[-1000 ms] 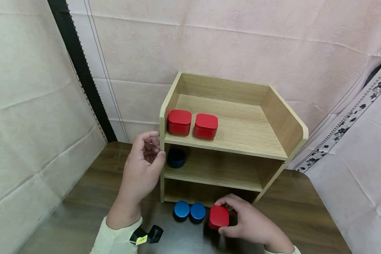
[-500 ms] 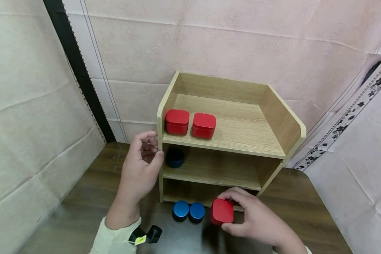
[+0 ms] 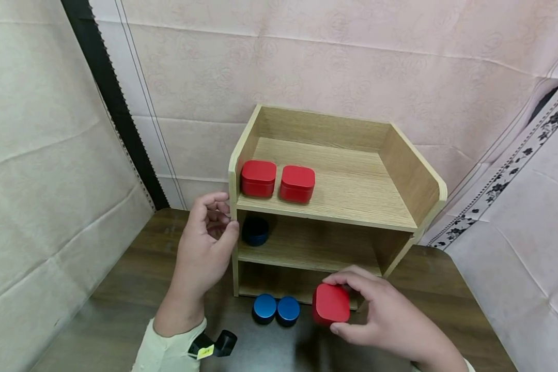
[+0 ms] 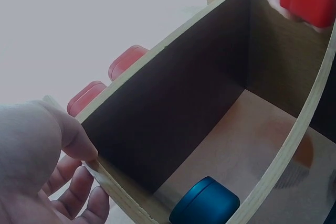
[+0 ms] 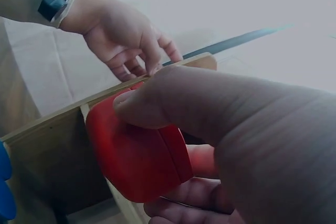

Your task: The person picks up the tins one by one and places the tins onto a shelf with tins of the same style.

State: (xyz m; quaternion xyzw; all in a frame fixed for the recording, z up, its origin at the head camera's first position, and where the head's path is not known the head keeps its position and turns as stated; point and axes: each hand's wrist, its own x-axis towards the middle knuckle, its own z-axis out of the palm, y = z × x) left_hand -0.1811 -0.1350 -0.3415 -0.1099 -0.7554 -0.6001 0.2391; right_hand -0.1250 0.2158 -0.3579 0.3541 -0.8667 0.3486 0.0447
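Note:
My right hand (image 3: 381, 310) grips a red rounded-square tin (image 3: 331, 304) between thumb and fingers, raised in front of the bottom compartment of a small wooden shelf (image 3: 353, 206). In the right wrist view the thumb lies across the red tin (image 5: 136, 150), with fingers curled on the far side. My left hand (image 3: 206, 243) holds the shelf's left side panel, thumb tip at its front edge, other fingers curled outside. Two more red tins (image 3: 259, 179) (image 3: 297, 184) stand on the top board at the left. A dark blue round tin (image 3: 256, 231) sits on the middle level.
Two blue round tins (image 3: 264, 309) (image 3: 288, 311) stand side by side on the dark tabletop (image 3: 256, 351), just before the shelf and left of the held tin. Pale cloth (image 3: 335, 62) hangs behind and on both sides. A black strapped device (image 3: 214, 345) is on the left wrist.
My right hand has lifted the red tin off the tabletop and carried it slightly right and up. The left hand stays at the shelf's side panel. The head view has shifted a little.

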